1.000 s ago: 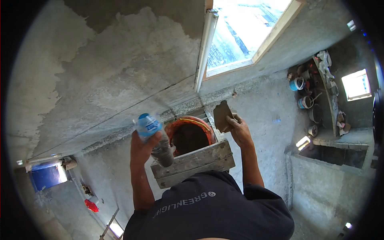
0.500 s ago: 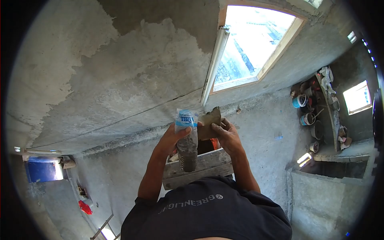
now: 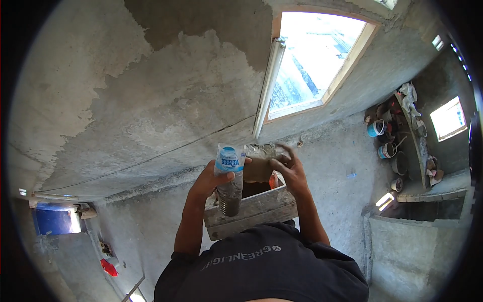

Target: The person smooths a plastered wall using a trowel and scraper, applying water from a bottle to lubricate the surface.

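My left hand (image 3: 209, 179) is closed around a clear plastic bottle (image 3: 230, 194) with a blue TIRTA label. Grey, muddy-looking material fills its lower part. Just right of the bottle, my right hand (image 3: 290, 168) grips the edge of a flat grey-brown piece (image 3: 259, 166), smeared as if with wet mortar, between thumb and fingers. Its exact kind I cannot tell. Both things are held above wooden boards (image 3: 251, 214). A dark opening (image 3: 255, 189) with a bit of orange beside it shows behind the boards, below the flat piece.
Ahead stands a cement wall (image 3: 176, 95) with a darker patch at its top. A framed window (image 3: 314, 60) opens in it, with a white pole (image 3: 269, 88) at its left edge. Paint buckets (image 3: 386, 150) and a long board (image 3: 415, 136) are off to the right.
The flat piece has tilted, its raised corner now lowered and more of its smeared top edge showing. My right fingers have spread further over that edge. The bottle has shifted slightly left.
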Demonstrator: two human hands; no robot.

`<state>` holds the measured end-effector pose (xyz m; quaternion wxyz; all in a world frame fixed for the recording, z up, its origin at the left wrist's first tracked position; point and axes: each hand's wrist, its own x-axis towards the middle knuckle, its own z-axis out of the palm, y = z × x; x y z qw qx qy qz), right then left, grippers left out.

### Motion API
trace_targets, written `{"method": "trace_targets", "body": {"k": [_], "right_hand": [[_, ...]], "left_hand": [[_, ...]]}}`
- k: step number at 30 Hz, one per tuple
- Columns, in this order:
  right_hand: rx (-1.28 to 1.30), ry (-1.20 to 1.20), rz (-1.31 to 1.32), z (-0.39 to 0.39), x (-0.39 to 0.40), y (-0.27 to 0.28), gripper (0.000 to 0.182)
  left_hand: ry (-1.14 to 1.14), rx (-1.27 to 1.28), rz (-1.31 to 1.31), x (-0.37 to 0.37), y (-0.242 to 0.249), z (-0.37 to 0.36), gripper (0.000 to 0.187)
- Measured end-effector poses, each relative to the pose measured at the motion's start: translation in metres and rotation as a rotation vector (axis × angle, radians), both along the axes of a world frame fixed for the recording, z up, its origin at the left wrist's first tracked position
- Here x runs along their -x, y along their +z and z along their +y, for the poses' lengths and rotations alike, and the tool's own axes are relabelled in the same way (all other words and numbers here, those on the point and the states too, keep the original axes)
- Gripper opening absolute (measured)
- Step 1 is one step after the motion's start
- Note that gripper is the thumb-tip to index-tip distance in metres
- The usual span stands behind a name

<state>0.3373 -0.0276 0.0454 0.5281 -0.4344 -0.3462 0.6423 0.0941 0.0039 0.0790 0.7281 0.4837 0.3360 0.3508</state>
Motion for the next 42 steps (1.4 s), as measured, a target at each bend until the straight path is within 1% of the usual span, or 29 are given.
{"method": "trace_targets", "body": {"k": [1,2,4,5,6,8,9,11,14,15,17,18,20,21,22,24,25,26,28,29,31,32,34,38,42], "right_hand": [[-0.068,-0.046,-0.011,0.0,0.004,0.01,0.037],[-0.072,-0.046,-0.009,0.0,0.004,0.01,0.037],[-0.155,0.034,-0.131,0.001,0.001,0.01,0.05],[-0.189,0.065,-0.207,0.003,-0.001,0.0,0.053],[-0.19,0.06,-0.205,0.003,-0.001,0.001,0.053],[-0.255,0.035,-0.314,0.004,0.0,0.003,0.052],[-0.255,0.033,-0.313,0.004,0.0,0.002,0.052],[-0.287,0.049,-0.401,0.004,-0.002,-0.002,0.047],[-0.276,0.091,-0.367,0.003,-0.004,-0.006,0.042],[-0.275,0.095,-0.367,0.003,-0.004,-0.003,0.042],[-0.171,0.06,-0.354,0.001,-0.005,0.008,0.038],[-0.168,0.059,-0.353,0.004,-0.006,0.011,0.038],[-0.058,0.022,-0.226,0.009,-0.011,0.015,0.035],[-0.072,0.061,-0.216,0.015,-0.013,0.011,0.032],[-0.065,0.051,-0.215,0.018,-0.017,0.01,0.032],[-0.156,0.319,-0.316,0.021,-0.022,0.013,0.033],[-0.127,0.327,-0.235,0.02,-0.02,0.013,0.031],[-0.123,0.325,-0.231,0.019,-0.019,0.013,0.031],[-0.209,0.288,-0.375,0.019,-0.018,0.011,0.027],[-0.207,0.29,-0.373,0.018,-0.017,0.012,0.027],[-0.222,0.175,-0.426,0.017,-0.014,0.017,0.02],[-0.223,0.175,-0.424,0.016,-0.012,0.018,0.02],[-0.236,0.083,-0.427,0.014,-0.008,0.019,0.016],[-0.209,0.028,-0.438,0.014,-0.002,0.011,0.019],[-0.264,-0.052,-0.414,0.014,0.001,0.005,0.02]], "left_hand": [[-0.022,-0.04,0.043,0.001,0.001,0.001,0.06],[-0.044,-0.078,0.087,0.002,0.002,0.001,0.06],[-0.067,-0.067,0.139,0.002,0.008,0.0,0.061],[-0.089,-0.05,0.189,0.002,0.01,-0.001,0.062],[-0.093,-0.052,0.192,0.005,0.006,0.0,0.062],[-0.129,-0.11,0.289,0.01,-0.004,0.001,0.063],[-0.131,-0.111,0.291,0.009,-0.002,0.001,0.063],[-0.088,-0.16,0.224,0.004,0.006,-0.003,0.062],[-0.035,-0.088,0.229,0.015,-0.022,-0.004,0.063],[-0.032,-0.086,0.229,0.012,-0.018,-0.005,0.063],[-0.018,-0.088,0.123,0.005,-0.004,-0.005,0.065],[-0.02,-0.085,0.123,0.005,-0.001,-0.002,0.065],[-0.104,-0.204,0.252,0.005,0.004,0.002,0.079],[-0.114,-0.199,0.251,0.005,0.004,0.004,0.079],[-0.159,-0.165,0.241,0.006,0.005,0.006,0.079],[-0.211,-0.134,0.232,0.005,0.005,0.009,0.079],[-0.218,-0.129,0.232,0.005,0.005,0.01,0.078],[-0.222,-0.122,0.232,0.007,0.004,0.01,0.077],[-0.223,-0.108,0.254,0.01,0.0,0.011,0.078],[-0.224,-0.1,0.271,0.011,-0.002,0.01,0.079],[-0.185,-0.102,0.243,0.01,-0.005,0.007,0.08],[-0.147,-0.108,0.213,0.01,-0.005,0.007,0.081],[-0.145,-0.105,0.185,0.006,0.0,0.007,0.082],[-0.146,-0.06,0.169,0.001,0.011,0.005,0.083],[-0.145,-0.073,0.173,0.002,0.004,0.007,0.083]]}}
